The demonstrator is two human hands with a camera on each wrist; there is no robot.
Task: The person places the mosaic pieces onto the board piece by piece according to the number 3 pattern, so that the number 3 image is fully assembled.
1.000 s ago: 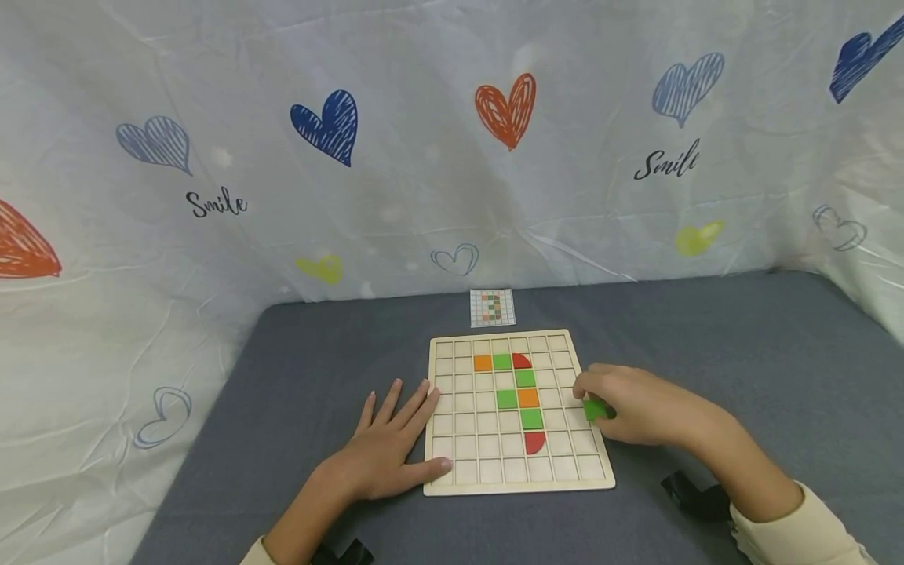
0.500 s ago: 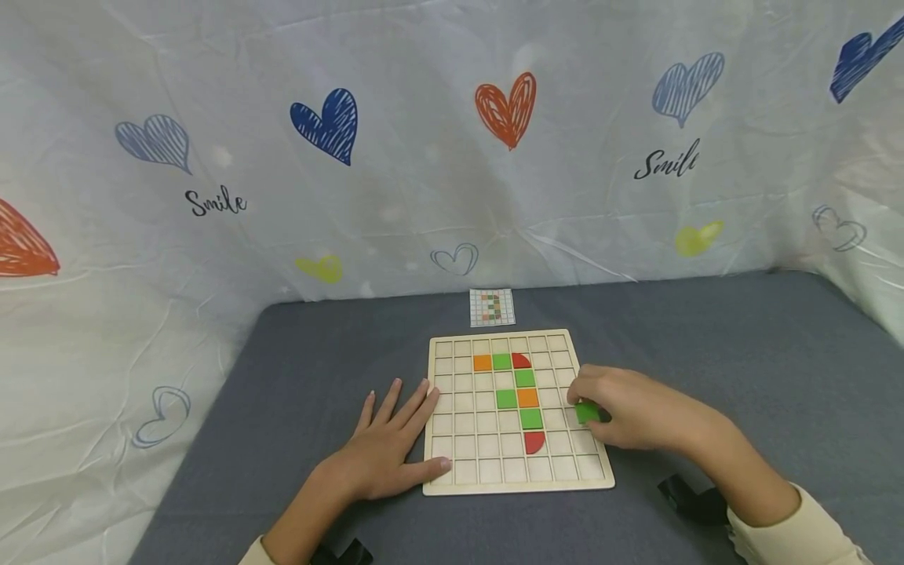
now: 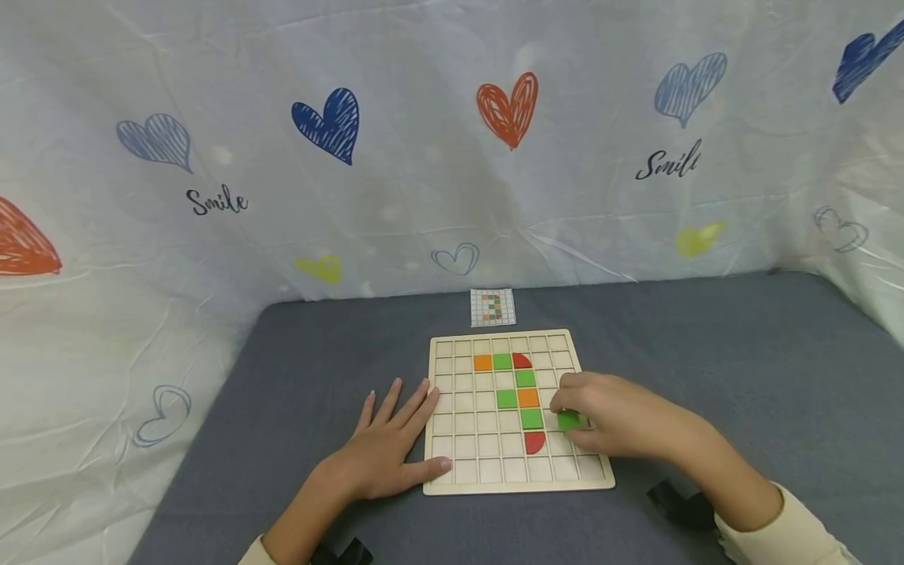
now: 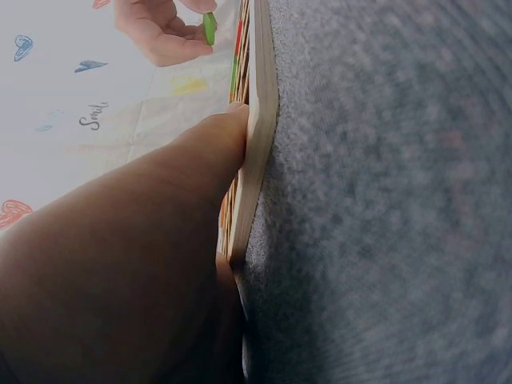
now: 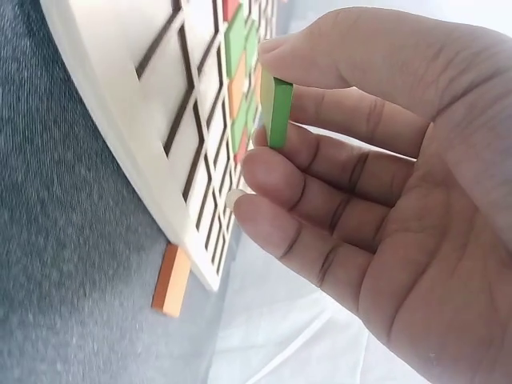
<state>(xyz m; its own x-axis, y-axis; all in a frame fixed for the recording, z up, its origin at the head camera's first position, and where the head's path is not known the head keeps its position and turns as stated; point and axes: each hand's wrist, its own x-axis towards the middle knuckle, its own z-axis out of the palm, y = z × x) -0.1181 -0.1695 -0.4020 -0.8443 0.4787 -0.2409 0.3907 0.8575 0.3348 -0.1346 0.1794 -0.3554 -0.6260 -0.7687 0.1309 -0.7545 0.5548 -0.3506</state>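
A pale wooden grid board (image 3: 466, 471) lies on the table. Set in its cells are green squares (image 3: 507, 399), orange squares (image 3: 482, 362) and two rounded red pieces (image 3: 534, 442). My left hand (image 3: 388, 455) rests at the board's left edge, fingers spread, thumb and fingertips on the rim. Over the board's right side, my right hand (image 3: 628, 416) pinches a green square tile (image 3: 568, 421) between thumb and fingers. The right wrist view shows this green tile (image 5: 280, 112) tilted on edge, held above the cells.
Behind the board lies a small printed card (image 3: 493, 308) with a coloured grid pattern. An orange block (image 5: 170, 280) sits on the grey cloth (image 3: 339, 345) just off the board in the right wrist view. A white curtain with hearts (image 3: 507, 110) hangs behind the table.
My right hand has moved left with the green tile, from the board's right edge to over its right-hand columns. My left hand has stayed in place.
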